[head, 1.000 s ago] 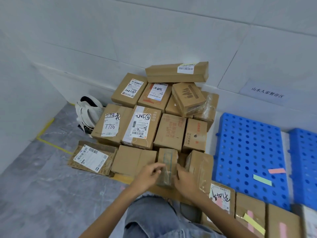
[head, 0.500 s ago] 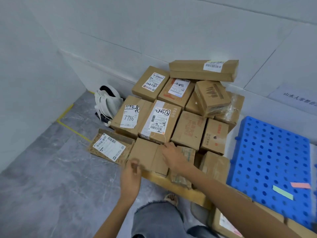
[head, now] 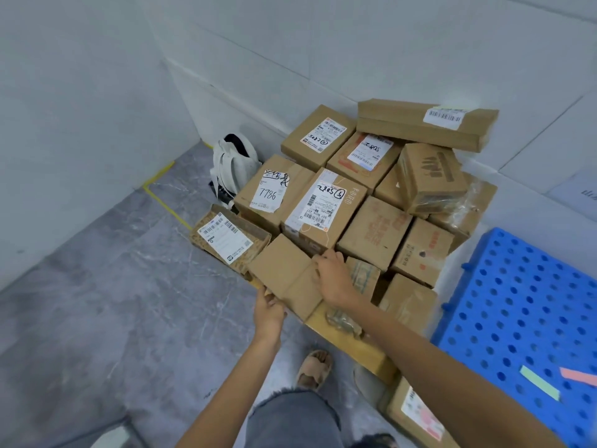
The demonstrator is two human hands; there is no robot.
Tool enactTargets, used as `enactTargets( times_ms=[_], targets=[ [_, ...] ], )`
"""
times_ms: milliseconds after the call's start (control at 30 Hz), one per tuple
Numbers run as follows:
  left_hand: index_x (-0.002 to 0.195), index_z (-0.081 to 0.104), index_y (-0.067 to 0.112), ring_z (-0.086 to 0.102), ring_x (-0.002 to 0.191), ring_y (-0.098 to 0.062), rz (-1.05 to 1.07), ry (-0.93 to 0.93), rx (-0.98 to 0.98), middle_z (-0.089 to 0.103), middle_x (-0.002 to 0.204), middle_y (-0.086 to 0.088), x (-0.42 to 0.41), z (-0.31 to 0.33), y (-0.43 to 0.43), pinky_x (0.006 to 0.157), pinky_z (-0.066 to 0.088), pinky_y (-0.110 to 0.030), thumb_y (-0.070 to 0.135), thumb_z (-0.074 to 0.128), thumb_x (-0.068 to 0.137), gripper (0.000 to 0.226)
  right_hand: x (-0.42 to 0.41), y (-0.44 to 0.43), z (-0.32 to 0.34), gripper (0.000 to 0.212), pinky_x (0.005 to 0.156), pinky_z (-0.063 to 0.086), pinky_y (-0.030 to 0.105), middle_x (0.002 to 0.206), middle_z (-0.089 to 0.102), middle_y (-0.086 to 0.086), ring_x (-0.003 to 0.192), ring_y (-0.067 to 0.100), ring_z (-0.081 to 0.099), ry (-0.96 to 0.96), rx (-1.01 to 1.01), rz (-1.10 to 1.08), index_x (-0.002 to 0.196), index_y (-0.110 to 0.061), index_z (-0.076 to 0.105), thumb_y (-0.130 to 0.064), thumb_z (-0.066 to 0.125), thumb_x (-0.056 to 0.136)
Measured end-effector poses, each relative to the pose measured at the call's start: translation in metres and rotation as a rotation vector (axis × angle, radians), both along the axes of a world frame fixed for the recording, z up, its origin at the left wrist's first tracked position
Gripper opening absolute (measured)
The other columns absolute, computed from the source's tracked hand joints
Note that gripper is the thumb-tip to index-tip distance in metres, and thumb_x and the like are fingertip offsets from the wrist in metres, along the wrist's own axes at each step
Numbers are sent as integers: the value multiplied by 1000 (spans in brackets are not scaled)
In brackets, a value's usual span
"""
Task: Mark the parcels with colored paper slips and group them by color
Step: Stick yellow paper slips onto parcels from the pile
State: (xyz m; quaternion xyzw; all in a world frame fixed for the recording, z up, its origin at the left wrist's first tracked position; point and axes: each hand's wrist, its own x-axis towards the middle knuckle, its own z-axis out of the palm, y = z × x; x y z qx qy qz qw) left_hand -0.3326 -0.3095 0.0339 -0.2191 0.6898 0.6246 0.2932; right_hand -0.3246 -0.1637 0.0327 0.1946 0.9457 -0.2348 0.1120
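A second ago both hands were working at the small taped parcel [head: 365, 279]. Now they are clasping the plain brown box [head: 284, 270] just to its left, and the taped parcel is lying free against the right wrist. Half a second ago the left hand was only reaching the box's near corner.

The left hand [head: 268, 313] is now gripping that near edge, with its fingers tucked out of sight under it. The right hand [head: 332, 276] is lying across the top of the box, its fingers hooking over the far right edge. The view is also showing more of the left wall and floor than before.

The plain box is sitting at the near edge of the parcel heap, on a yellowish board [head: 355, 347]. It is touching the flat patterned parcel [head: 226, 240] on its left and the box labelled 5082 [head: 323, 208] behind it. The box marked 7786 [head: 271, 192] is sitting further left in that back row, and a long carton [head: 420, 124] is lying on top of the heap at the wall. No coloured slip is showing on the plain box.

All the cartons are closed, so their contents are hidden. The white bag [head: 232, 169] is standing by the wall with a dark opening, and what it holds cannot be told. The blue perforated pallet [head: 517, 286] at the right is carrying a green slip [head: 539, 386] and a pink slip [head: 578, 376], lying close together. A near parcel [head: 416, 412] beside it is showing pink on its label.
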Motion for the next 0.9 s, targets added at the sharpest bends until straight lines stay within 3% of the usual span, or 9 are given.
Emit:
enactTargets(
  times_ms=[100, 200, 333, 467, 533, 600, 733, 800, 900],
  targets=[
    [144, 36, 13, 56, 91, -20, 68, 145, -17, 57, 109, -5, 13, 13, -6, 75, 46, -37, -5, 44, 95, 53, 12, -3, 19, 22, 86, 36, 29, 115, 43, 8, 105, 24, 43, 181, -234, -89, 112, -10, 55, -10, 50, 90],
    [137, 46, 12, 56, 97, -10, 157, 482, -66, 57, 120, -9, 42, 48, -6, 77, 46, -14, -4, 42, 97, 43, 37, -4, 62, 21, 78, 34, 18, 110, 51, 3, 97, 12, 47, 413, -494, -178, 112, -8, 50, -7, 51, 91],
    [129, 51, 18, 56, 110, -9, 153, 813, 80, 58, 122, -7, 84, 97, 10, 84, 46, -14, 6, 58, 92, 39, 100, 13, 125, 29, 86, 43, 15, 104, 50, -18, 92, -14, 51, 618, -745, -211, 123, -13, 46, -6, 51, 95],
    [141, 31, 28, 51, 124, -10, -44, 587, 354, 49, 136, 0, 131, 125, 39, 85, 49, -14, 30, 73, 78, 76, 192, 46, 155, 29, 80, 46, 12, 113, 58, -10, 103, 0, 56, 682, -819, -335, 126, -26, 47, -19, 50, 98],
    [138, 37, 24, 59, 116, -13, -225, 433, 525, 56, 133, 0, 163, 131, 58, 86, 53, -26, 33, 68, 79, 68, 241, 59, 157, 30, 79, 46, 11, 117, 58, -3, 106, 6, 56, 617, -861, -433, 128, -23, 50, -26, 48, 99],
    [133, 46, 22, 63, 112, -20, -396, 331, 616, 62, 129, -6, 200, 131, 78, 88, 55, -35, 32, 63, 87, 50, 292, 70, 155, 40, 91, 43, 18, 129, 54, -2, 118, 11, 51, 515, -805, -475, 133, -20, 49, -39, 44, 98],
    [136, 44, 23, 63, 112, -24, -681, 268, 599, 62, 128, -7, 264, 119, 112, 89, 55, -39, 41, 55, 91, 50, 384, 79, 148, 75, 104, 34, 23, 139, 40, -22, 126, -3, 41, 359, -855, -474, 143, -30, 37, -68, 40, 77],
    [141, 37, 33, 59, 117, -16, -836, 326, 527, 57, 134, 2, 290, 111, 125, 95, 51, -39, 54, 47, 91, 55, 420, 81, 135, 68, 97, 46, 25, 133, 55, -15, 115, 1, 57, 395, -933, -546, 137, -31, 42, -62, 49, 77],
    [143, 35, 36, 45, 128, -5, -980, 437, 428, 44, 144, 12, 316, 95, 135, 104, 42, -30, 53, 38, 96, 50, 466, 91, 108, 43, 68, 55, 26, 107, 71, 2, 86, 12, 70, 498, -1105, -799, 123, -20, 56, -45, 52, 88]
  ],
)
